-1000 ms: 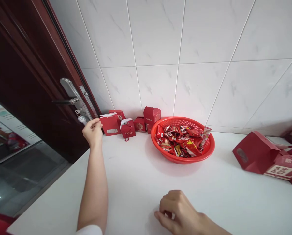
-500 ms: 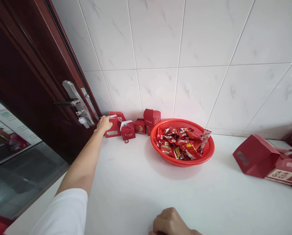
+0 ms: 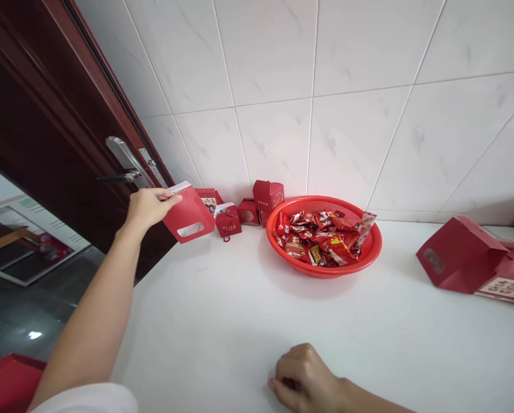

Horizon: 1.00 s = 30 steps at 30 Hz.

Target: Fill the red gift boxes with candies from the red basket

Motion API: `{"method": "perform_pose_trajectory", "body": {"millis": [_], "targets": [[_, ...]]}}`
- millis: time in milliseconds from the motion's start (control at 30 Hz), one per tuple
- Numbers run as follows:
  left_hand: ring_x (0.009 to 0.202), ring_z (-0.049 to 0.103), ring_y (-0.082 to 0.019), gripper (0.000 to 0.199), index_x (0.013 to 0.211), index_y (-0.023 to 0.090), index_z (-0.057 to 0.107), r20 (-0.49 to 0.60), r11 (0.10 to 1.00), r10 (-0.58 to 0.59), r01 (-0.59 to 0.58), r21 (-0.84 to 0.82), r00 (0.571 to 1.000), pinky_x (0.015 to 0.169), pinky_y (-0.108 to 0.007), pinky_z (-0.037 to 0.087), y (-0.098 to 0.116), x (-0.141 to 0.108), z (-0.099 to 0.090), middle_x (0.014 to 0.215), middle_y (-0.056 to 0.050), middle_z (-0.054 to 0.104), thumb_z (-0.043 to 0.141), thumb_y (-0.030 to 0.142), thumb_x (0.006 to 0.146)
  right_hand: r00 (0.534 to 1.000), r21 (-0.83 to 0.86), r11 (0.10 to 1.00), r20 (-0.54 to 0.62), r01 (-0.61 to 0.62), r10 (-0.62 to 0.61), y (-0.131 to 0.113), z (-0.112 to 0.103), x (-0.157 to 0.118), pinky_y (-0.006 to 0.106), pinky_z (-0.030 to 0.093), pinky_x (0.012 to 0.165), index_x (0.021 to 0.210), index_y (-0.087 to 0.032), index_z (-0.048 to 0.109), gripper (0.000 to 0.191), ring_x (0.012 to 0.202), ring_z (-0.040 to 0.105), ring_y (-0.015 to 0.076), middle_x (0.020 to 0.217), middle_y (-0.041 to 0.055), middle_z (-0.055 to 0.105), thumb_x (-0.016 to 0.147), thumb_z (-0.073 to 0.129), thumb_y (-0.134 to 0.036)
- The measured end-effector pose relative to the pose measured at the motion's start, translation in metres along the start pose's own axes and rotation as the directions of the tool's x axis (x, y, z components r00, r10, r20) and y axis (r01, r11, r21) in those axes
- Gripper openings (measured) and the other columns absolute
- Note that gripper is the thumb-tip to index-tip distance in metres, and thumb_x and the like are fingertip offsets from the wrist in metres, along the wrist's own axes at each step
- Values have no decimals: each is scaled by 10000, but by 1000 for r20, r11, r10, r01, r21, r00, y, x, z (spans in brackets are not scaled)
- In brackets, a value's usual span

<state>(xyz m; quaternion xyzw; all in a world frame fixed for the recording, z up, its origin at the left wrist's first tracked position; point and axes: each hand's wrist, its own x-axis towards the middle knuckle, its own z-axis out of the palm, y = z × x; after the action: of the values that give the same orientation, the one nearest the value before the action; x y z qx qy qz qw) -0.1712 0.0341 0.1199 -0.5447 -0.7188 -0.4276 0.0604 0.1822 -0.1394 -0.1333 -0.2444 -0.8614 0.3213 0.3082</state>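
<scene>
Left hand (image 3: 148, 206): grip closed on the top edge of a red windowed box (image 3: 188, 215), tilted at the counter's (image 3: 222, 321) far-left edge, near small red boxes (image 3: 248, 212). Right hand (image 3: 304, 378): grip narrow, fingers curled, at the near edge. Red basket (image 3: 326, 272) of sweets: far edge. Bare counter between basket and right hand.

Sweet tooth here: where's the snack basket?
In the head view, the basket stands right of centre on the table, by the wall, just right of the small red boxes.
</scene>
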Motion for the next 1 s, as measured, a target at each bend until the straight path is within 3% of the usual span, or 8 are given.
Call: {"method": "perform_pose_trajectory", "body": {"millis": [100, 167, 200, 300, 400, 500, 733, 1000], "targets": [[687, 664, -190, 118, 717, 180, 749, 31, 1000, -22, 22, -15, 999, 780, -313, 565, 27, -32, -12, 648, 26, 705, 843, 202, 651, 997, 40, 999, -78, -5, 8, -6, -4, 2, 269, 318, 522, 629, -240, 367, 323, 479, 313, 112, 518, -45, 414, 922, 485, -303], [624, 645, -172, 130, 700, 204, 757, 93, 984, 146, -135, -113, 985, 639, -263, 517, 47, -64, -14, 660, 25, 724, 853, 276, 648, 991, 67, 998, -133, -15, 23, -8, -6, 5, 267, 331, 525, 627, -238, 371, 333, 478, 322, 111, 512, -44, 425, 932, 476, -321], [608, 642, -168, 143, 678, 217, 751, 108, 948, 287, -265, -178, 952, 614, -259, 506, 56, -83, -13, 675, 23, 735, 847, 322, 661, 987, 74, 997, -159, -27, 39, -9, -8, 6, 266, 343, 530, 627, -237, 382, 344, 478, 334, 110, 509, -40, 437, 944, 471, -337], [664, 673, -166, 150, 772, 238, 754, 202, 769, 633, -574, -282, 748, 647, -258, 515, 84, -140, -2, 766, 2, 756, 728, 358, 859, 970, 77, 995, -230, -68, 85, -10, -11, 10, 260, 384, 545, 635, -231, 431, 374, 472, 380, 110, 504, -28, 481, 979, 459, -377], [621, 640, -140, 152, 835, 227, 733, 212, 631, 773, -693, -348, 598, 626, -261, 498, 104, -186, 17, 735, 8, 728, 650, 282, 951, 952, 84, 995, -298, -52, 75, -6, -13, 12, 243, 388, 531, 646, -230, 448, 339, 466, 423, 107, 520, -22, 525, 964, 485, -344], [626, 607, -142, 176, 837, 203, 714, 198, 567, 822, -737, -369, 534, 654, -288, 485, 114, -211, 37, 722, 14, 718, 607, 177, 975, 944, 59, 998, -329, 9, 11, -1, -14, 14, 239, 367, 512, 657, -235, 439, 283, 460, 438, 108, 536, -23, 543, 925, 508, -298], [724, 577, -173, 111, 926, 196, 726, 240, 565, 824, -712, -416, 514, 736, -322, 488, 119, -221, 58, 783, 6, 728, 631, 154, 964, 937, 19, 997, -343, 79, -68, 4, -11, 17, 253, 327, 502, 638, -238, 369, 286, 452, 373, 106, 507, -52, 493, 884, 515, -249], [843, 644, -125, 171, 1001, 217, 730, 143, 604, 769, -635, -482, 623, 790, -241, 517, 113, -199, 46, 928, -8, 692, 641, 83, 943, 934, -206, 966, -288, 156, -212, 6, 2, 12, 289, 337, 533, 663, -222, 487, 284, 449, 410, 117, 527, -32, 561, 944, 485, -261]]}}
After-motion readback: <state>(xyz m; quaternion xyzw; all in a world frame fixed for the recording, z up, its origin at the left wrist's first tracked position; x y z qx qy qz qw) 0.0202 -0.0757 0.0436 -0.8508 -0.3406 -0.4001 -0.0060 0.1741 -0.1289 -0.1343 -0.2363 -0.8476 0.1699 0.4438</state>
